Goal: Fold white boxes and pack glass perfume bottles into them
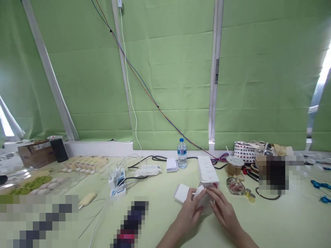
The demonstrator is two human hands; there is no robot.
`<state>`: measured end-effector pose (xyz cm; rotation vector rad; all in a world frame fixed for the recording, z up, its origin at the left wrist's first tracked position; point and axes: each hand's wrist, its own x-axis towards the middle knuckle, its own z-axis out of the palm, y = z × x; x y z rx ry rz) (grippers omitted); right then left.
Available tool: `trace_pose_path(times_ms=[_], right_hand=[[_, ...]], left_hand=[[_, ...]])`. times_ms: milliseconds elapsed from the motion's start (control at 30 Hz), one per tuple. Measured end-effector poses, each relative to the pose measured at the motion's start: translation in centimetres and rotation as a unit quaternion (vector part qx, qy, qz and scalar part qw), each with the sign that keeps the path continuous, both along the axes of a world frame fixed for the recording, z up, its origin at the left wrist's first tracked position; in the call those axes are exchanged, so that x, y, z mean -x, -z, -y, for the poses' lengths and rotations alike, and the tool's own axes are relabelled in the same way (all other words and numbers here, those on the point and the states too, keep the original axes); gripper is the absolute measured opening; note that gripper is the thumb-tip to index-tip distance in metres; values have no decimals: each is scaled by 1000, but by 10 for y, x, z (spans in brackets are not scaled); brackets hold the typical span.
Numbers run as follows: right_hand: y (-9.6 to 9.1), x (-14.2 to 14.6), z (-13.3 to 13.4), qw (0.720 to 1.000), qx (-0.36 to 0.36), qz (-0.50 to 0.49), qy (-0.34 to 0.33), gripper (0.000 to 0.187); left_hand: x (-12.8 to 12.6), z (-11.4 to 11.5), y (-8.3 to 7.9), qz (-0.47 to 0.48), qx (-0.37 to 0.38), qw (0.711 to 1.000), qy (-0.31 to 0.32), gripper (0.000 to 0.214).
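Note:
My left hand [188, 210] and my right hand [224, 209] meet at the front of the table, fingers curled around a small white box [204, 204] between them. The fingers cover much of this box, and a white flap-like edge sticks up at its top. Directly behind it runs a row of white boxes [207, 167], lined up away from me. Beside my left fingers lies another white box [181, 193], partly hidden by that hand.
A water bottle [182, 155] stands at the back near a small white box [172, 165]. Left are a power strip [118, 182] with cables and a white charger [88, 199]. To the right sit a lidded cup [234, 165], a clear container [235, 186] and blue scissors [320, 186].

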<state>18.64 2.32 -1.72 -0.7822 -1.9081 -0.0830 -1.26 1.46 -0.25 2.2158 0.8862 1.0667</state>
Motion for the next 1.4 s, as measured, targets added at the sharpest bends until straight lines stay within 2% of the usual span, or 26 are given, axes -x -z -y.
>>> trace_pose_path(times_ms=[167, 267, 367, 533, 667, 767, 900, 1033, 1233, 1400], right_hand=[[3, 1, -3, 998, 20, -39, 33, 37], [4, 1, -5, 996, 51, -69, 36, 34], [3, 1, -5, 991, 84, -106, 23, 31], [2, 1, -6, 978, 142, -152, 1, 24], [1, 4, -5, 972, 168, -164, -23, 16], [-2, 4, -3, 975, 161, -153, -30, 16], [-5, 0, 0, 981, 119, -150, -21, 26], [-5, -2, 2, 985, 93, -147, -13, 30], [-1, -1, 0, 985, 103, -139, 9, 32], [2, 3, -1, 987, 98, -129, 24, 34]], left_hand=[[1, -2, 2, 13, -46, 998, -29, 68], [1, -3, 6, 31, -44, 998, -38, 67], [2, -3, 6, 35, -29, 998, -43, 66], [4, -2, 4, -8, 4, 1000, -29, 64], [3, -1, 3, -25, -7, 999, -24, 67], [2, 2, 1, -35, -9, 999, -23, 67], [-1, 8, -1, -45, 23, 998, -36, 65], [-5, 8, 3, -54, 30, 997, -42, 65], [-5, 1, 17, 7, 53, 994, -94, 63], [-3, -3, 14, 28, 38, 994, -100, 55]])
